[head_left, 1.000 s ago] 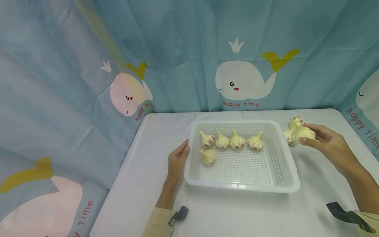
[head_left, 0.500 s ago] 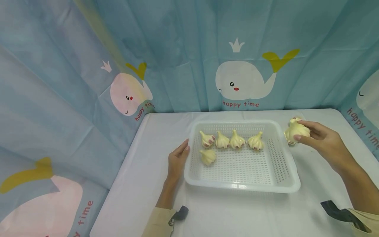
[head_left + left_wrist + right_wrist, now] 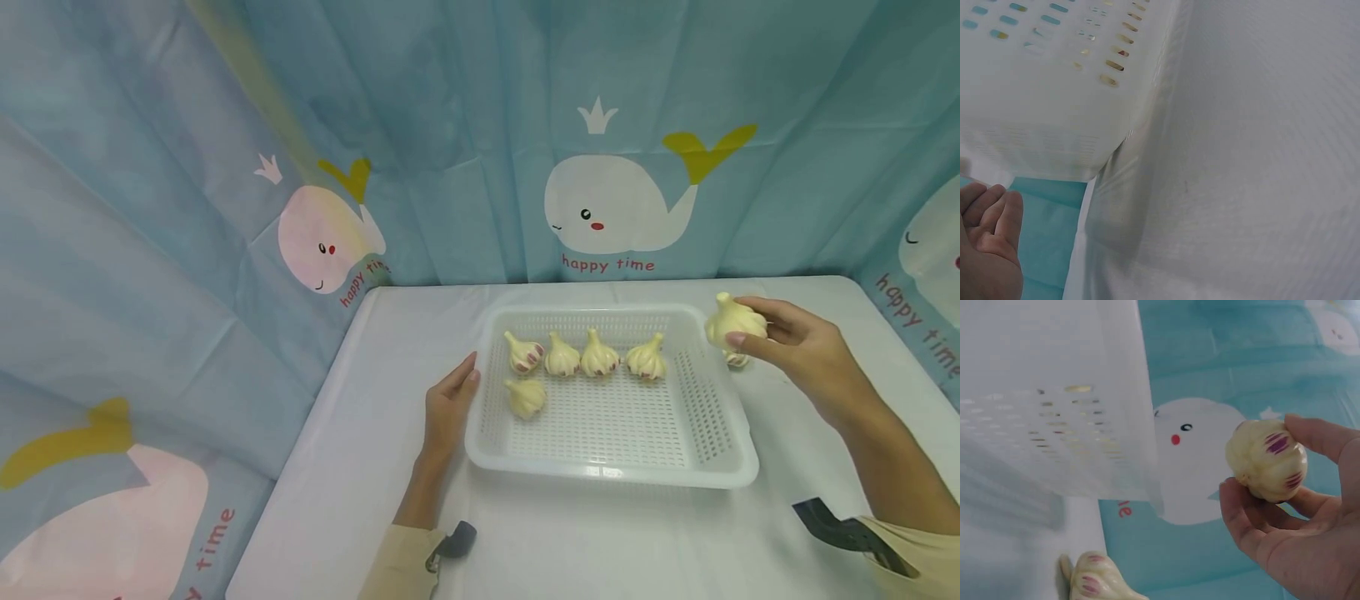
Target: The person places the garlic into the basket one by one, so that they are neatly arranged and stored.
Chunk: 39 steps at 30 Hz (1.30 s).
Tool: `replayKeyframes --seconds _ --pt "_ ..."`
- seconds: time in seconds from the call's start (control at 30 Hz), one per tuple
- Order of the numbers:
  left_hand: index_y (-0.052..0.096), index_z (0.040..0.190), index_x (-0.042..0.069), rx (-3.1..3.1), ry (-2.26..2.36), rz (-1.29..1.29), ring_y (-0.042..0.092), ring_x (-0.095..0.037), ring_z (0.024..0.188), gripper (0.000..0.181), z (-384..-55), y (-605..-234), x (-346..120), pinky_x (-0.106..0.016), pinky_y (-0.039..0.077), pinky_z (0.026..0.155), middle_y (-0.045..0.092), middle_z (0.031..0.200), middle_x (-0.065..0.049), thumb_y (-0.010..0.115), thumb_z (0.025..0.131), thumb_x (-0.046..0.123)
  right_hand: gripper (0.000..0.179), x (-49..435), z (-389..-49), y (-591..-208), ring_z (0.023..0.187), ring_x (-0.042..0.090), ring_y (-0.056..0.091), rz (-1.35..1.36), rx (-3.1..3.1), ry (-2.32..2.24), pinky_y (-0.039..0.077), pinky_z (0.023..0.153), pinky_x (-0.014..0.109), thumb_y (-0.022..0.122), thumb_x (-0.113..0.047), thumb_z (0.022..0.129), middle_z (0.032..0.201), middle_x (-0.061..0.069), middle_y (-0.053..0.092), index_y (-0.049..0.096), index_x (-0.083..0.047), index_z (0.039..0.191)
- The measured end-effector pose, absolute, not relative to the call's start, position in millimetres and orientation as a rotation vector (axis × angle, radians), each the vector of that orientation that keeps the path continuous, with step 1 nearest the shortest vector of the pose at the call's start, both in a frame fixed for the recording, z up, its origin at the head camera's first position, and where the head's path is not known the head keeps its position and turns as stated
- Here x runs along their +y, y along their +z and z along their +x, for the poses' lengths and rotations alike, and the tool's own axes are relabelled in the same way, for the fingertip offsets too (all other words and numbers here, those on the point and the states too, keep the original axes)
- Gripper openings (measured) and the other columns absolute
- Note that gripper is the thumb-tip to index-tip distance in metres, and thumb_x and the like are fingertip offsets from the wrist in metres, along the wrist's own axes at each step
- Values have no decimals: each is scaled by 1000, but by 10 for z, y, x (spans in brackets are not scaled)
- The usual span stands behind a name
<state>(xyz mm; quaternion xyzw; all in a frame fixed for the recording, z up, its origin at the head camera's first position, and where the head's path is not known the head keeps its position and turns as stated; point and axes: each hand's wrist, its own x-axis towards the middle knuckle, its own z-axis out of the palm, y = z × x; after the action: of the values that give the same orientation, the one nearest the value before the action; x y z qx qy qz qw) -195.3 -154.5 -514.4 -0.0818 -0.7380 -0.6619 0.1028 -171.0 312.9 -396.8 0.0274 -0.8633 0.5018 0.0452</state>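
Observation:
A pale garlic bulb [image 3: 732,325] with its stem up is held between the thumb and fingers of my right hand [image 3: 813,354], raised just past the right rim of a white perforated plastic basket [image 3: 600,472]. Purple streaks mark the bulb's underside in the right wrist view. Against the basket's left side rests my left hand [image 3: 447,414], its fingers extended along the wall. Inside the basket, several garlic bulbs [image 3: 600,356] form a back row, and a single bulb [image 3: 527,400] lies in front at the left.
Another garlic bulb [image 3: 1100,581] lies on the white table [image 3: 337,467] right of the basket, mostly hidden behind my right hand in the head view. A blue curtain [image 3: 465,208] printed with whales stands along the table's back and left side.
My right hand has carried its garlic bulb leftward and slightly up, from over the bulbs on the table to the basket's right rim. The left hand stays in place.

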Motion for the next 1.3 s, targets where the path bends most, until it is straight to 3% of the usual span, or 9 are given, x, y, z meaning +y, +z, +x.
replayKeyframes --seconds 0.57,0.83,1.1,1.3 --pt "60 147 2 -2185 -1945 -232 54 -25 145 44 -1953 -5166 -1535 -26 53 110 58 154 -8 62 109 25 63 2877 -1841 -3877 110 -13 57 123 -2623 1578 50 85 0 71 -31 104 141 -6 55 47 -12 159" --pt "58 148 1 -2190 -1950 -239 52 -27 146 46 -1943 -5160 -1526 -26 50 112 56 155 -10 61 110 27 60 2802 -1897 -3853 110 -5 63 143 -2615 1640 55 85 8 72 -31 104 130 -18 60 50 -17 158" --pt "60 148 5 -2185 -1955 -229 54 -23 145 46 -1943 -5145 -1532 -26 51 112 58 154 -7 63 109 31 57 2756 -1960 -3830 111 0 64 170 -2635 1636 56 85 14 71 -32 104 133 -11 59 52 -17 156" --pt "60 148 6 -2192 -1937 -231 55 -25 144 46 -1943 -5135 -1539 -27 53 110 59 154 -8 63 109 30 57 2746 -1981 -3771 110 -1 64 165 -2630 1648 56 83 14 71 -32 104 129 -15 61 52 -15 155"
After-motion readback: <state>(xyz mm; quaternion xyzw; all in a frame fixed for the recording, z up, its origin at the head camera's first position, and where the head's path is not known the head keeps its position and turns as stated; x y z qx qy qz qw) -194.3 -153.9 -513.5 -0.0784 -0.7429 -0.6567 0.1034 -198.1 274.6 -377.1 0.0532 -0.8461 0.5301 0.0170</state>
